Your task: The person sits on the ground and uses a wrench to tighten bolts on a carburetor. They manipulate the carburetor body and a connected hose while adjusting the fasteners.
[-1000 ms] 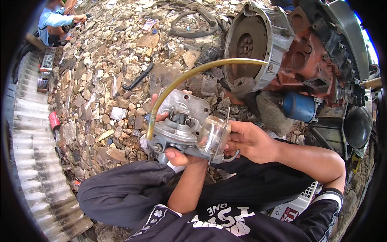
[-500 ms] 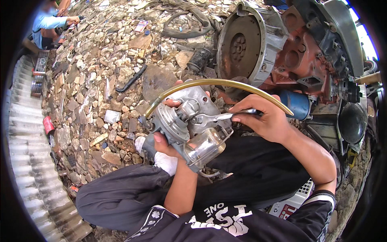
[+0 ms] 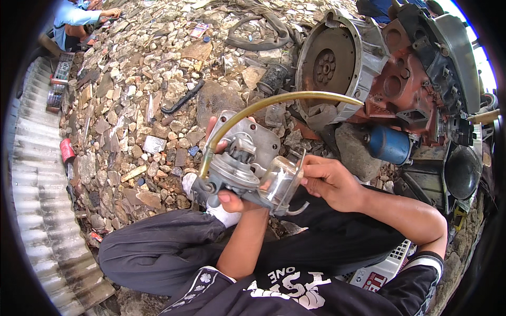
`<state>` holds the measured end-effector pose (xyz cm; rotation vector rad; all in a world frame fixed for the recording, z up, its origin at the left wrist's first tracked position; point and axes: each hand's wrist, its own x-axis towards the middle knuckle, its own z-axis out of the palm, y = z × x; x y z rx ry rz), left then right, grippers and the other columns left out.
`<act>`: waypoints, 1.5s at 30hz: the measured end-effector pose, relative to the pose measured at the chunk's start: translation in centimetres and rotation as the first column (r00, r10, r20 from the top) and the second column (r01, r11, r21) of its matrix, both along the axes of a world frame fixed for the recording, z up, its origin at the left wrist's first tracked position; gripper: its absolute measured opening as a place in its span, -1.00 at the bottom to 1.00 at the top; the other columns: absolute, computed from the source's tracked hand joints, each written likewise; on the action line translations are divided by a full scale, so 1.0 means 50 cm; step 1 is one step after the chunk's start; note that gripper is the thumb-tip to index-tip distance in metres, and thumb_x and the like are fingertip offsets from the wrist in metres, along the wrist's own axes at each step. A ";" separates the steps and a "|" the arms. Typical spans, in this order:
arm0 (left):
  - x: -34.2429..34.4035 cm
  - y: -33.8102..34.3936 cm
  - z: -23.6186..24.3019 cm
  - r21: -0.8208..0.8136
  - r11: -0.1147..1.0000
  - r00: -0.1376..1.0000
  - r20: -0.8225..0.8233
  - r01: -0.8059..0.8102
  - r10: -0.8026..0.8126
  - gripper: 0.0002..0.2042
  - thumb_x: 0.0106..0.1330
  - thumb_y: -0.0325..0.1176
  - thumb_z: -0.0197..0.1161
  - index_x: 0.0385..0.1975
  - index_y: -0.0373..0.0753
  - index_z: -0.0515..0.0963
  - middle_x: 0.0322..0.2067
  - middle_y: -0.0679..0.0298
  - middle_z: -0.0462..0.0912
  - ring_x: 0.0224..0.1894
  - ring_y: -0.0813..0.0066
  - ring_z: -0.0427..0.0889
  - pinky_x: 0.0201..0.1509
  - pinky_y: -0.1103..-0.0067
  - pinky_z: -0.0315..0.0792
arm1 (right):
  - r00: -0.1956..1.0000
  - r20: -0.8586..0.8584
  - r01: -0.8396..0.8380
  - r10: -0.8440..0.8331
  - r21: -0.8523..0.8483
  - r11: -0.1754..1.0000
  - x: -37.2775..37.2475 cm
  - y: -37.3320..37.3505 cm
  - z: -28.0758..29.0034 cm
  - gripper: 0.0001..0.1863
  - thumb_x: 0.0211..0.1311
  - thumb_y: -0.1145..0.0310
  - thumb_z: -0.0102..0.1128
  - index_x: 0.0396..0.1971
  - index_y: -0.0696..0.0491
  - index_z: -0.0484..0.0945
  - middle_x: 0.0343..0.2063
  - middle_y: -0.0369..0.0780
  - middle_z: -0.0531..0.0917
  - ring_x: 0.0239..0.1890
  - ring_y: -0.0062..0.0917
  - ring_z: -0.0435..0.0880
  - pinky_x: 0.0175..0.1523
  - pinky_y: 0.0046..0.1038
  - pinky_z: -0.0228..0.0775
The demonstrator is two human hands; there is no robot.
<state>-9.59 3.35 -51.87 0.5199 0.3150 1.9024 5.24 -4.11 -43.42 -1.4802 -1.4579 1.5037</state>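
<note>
A grey metal fuel pump (image 3: 237,171) with a flat mounting plate (image 3: 263,139) rests in my left hand (image 3: 232,200), whose fingers wrap behind it while the thumb presses its near side. From its left side a yellowish clear hose (image 3: 263,102) arches up and over to the right. At the pump's right end sits a clear glass bowl (image 3: 278,180), framed by a wire bail (image 3: 293,179). My right hand (image 3: 329,181) is closed, thumb and fingertips pinching at the bail's outer end. The spanner is not visible now.
A large flywheel housing (image 3: 337,60) and a reddish engine block (image 3: 392,79) lie at the right, beside a blue filter (image 3: 390,145). Stones cover the ground. Corrugated sheet (image 3: 39,174) runs along the left. Another person (image 3: 79,23) crouches at far left.
The spanner that my right hand held on the pump has gone from view. That hand has moved down to the glass bowl's end. The pump has turned, and its hose stands higher.
</note>
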 end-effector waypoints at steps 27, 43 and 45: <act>-0.014 -0.004 0.024 -0.054 0.993 0.992 0.084 0.103 -0.099 -0.20 0.29 0.39 -0.02 0.25 -0.24 0.31 0.45 -0.01 0.05 0.30 -0.27 0.39 0.37 -0.07 0.37 | 0.950 0.253 0.091 -0.180 0.326 0.941 0.019 0.072 0.038 -0.81 0.27 0.53 0.36 -0.13 0.15 0.70 -0.21 -0.15 0.76 -0.12 -0.59 0.69 0.02 -0.50 0.53; -0.050 0.023 0.031 -0.117 0.974 0.945 0.290 0.194 -0.154 -0.10 0.29 0.44 -0.11 0.44 -0.18 0.22 0.42 0.02 0.25 0.38 -0.16 0.34 0.45 -0.13 0.20 | 0.913 0.000 0.408 -0.408 -0.013 0.913 0.004 0.031 0.042 -0.74 0.30 0.38 0.41 -0.05 0.13 0.74 -0.33 -0.35 0.70 -0.42 -0.78 0.55 -0.35 -0.66 0.39; -0.045 0.021 0.021 -0.097 0.987 0.962 0.255 0.127 -0.098 -0.19 0.32 0.37 -0.10 0.32 -0.22 0.32 0.41 0.01 0.23 0.32 -0.16 0.42 0.38 -0.12 0.32 | 0.908 -0.021 0.415 -0.419 -0.094 0.905 -0.008 0.030 0.035 -0.72 0.32 0.36 0.40 -0.03 0.13 0.73 -0.37 -0.35 0.71 -0.42 -0.78 0.54 -0.34 -0.67 0.40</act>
